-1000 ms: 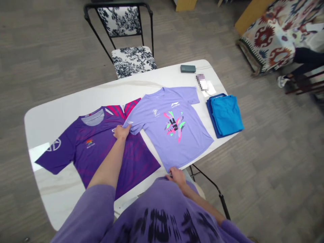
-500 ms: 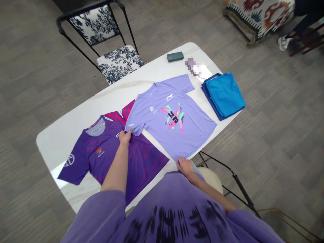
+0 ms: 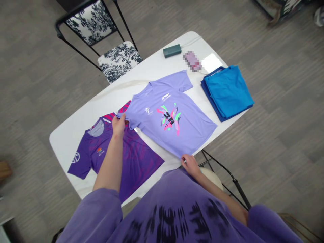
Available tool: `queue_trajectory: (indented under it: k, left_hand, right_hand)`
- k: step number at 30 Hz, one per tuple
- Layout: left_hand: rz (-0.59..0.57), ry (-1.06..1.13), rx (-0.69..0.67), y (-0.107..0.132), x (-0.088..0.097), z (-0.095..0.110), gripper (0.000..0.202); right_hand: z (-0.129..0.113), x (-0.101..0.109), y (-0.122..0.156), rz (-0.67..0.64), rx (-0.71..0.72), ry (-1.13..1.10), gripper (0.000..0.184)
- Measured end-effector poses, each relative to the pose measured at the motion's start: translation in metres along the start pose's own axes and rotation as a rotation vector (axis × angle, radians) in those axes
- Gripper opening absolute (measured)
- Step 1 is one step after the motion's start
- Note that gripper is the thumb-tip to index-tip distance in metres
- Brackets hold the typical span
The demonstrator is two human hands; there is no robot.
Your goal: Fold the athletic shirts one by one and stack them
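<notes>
A lavender T-shirt (image 3: pixel 154 118) with a bright printed design lies spread on the white table (image 3: pixel 68 131). My left hand (image 3: pixel 118 124) is closed on its near sleeve, which is lifted a little. At the bottom hem, my right hand (image 3: pixel 189 163) pinches the corner by the table's near edge. Under the lavender sleeve, and partly hidden by it and my left forearm, lies a dark purple T-shirt (image 3: pixel 136 162) with pink stripes at the shoulder.
Folded blue clothes (image 3: pixel 225 91) are stacked at the table's right end. A dark green case (image 3: pixel 172 51) and a blurred-out pinkish item (image 3: pixel 192 60) sit near the far edge. A patterned chair (image 3: pixel 121 60) stands beyond the table, and a pale seat (image 3: pixel 211 177) is at the near side.
My left hand has moved up and left, drawing the lavender sleeve further over the purple shirt. My right hand now pinches the hem corner. The view has shifted slightly.
</notes>
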State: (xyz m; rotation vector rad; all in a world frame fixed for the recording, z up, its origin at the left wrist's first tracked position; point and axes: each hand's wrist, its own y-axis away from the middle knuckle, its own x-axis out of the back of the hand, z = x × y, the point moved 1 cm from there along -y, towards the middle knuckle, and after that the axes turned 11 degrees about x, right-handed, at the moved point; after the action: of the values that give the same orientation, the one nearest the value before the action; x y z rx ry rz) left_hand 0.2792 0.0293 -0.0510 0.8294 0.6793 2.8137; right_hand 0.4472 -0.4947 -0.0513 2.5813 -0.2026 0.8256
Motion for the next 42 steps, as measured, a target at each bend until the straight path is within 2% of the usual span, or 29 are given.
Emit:
queue_trajectory:
  k: [3, 6, 8, 11, 13, 15, 18, 21, 24, 27, 29, 32, 34, 36, 39, 42]
  left_hand:
    - [-0.084, 0.099, 0.072, -0.02, -0.053, 0.051, 0.031]
    - [-0.192, 0.076, 0.041, -0.042, -0.123, 0.099, 0.027]
    - [-0.268, 0.037, 0.018, -0.057, -0.172, 0.123, 0.027]
    - [-0.354, -0.011, -0.026, -0.071, -0.234, 0.14, 0.034]
    - [-0.318, -0.062, -0.103, -0.067, -0.254, 0.135, 0.04]
    - [-0.221, -0.165, -0.244, -0.047, -0.255, 0.115, 0.047]
    - [-0.084, -0.392, -0.422, 0.009, -0.228, 0.061, 0.059]
    - [-0.022, -0.59, -0.396, 0.074, -0.195, -0.008, 0.076]
    - [-0.08, -0.727, -0.309, 0.115, -0.179, -0.065, 0.091]
    - [-0.179, -0.78, -0.325, 0.125, -0.182, -0.096, 0.099]
    - [-0.177, -0.768, -0.358, 0.119, -0.185, -0.107, 0.099]
    - [-0.144, -0.724, -0.394, 0.106, -0.186, -0.12, 0.102]
    - [-0.119, -0.702, -0.42, 0.1, -0.184, -0.128, 0.103]
    - [-0.091, -0.682, -0.443, 0.096, -0.183, -0.133, 0.102]
    - [-0.065, -0.651, -0.466, 0.094, -0.181, -0.138, 0.098]
    - [-0.042, -0.631, -0.484, 0.092, -0.179, -0.139, 0.098]
  right_hand:
    - [0.024, 0.035, -0.004, 0.105, -0.013, -0.066, 0.021]
    - [0.05, 0.064, -0.011, 0.172, -0.068, -0.11, 0.022]
    - [0.068, 0.079, -0.016, 0.205, -0.118, -0.123, 0.023]
    - [0.097, 0.094, -0.021, 0.261, -0.199, -0.107, 0.028]
    - [0.112, 0.099, -0.021, 0.277, -0.26, -0.056, 0.032]
    - [0.122, 0.1, -0.019, 0.268, -0.295, 0.004, 0.034]
    - [0.125, 0.097, -0.018, 0.219, -0.271, 0.034, 0.031]
    - [0.114, 0.09, -0.032, 0.16, -0.211, 0.012, 0.027]
    - [0.089, 0.087, -0.078, 0.092, -0.081, -0.001, 0.027]
    - [0.048, 0.09, -0.168, 0.003, 0.144, 0.016, 0.026]
    - [0.012, 0.091, -0.25, -0.046, 0.315, 0.041, 0.026]
    - [-0.047, 0.085, -0.388, -0.098, 0.532, 0.109, 0.028]
    - [-0.085, 0.073, -0.474, -0.15, 0.626, 0.198, 0.029]
    - [-0.115, 0.059, -0.543, -0.209, 0.659, 0.321, 0.032]
    - [-0.138, 0.042, -0.609, -0.3, 0.646, 0.513, 0.037]
    - [-0.14, 0.039, -0.641, -0.4, 0.653, 0.601, 0.031]
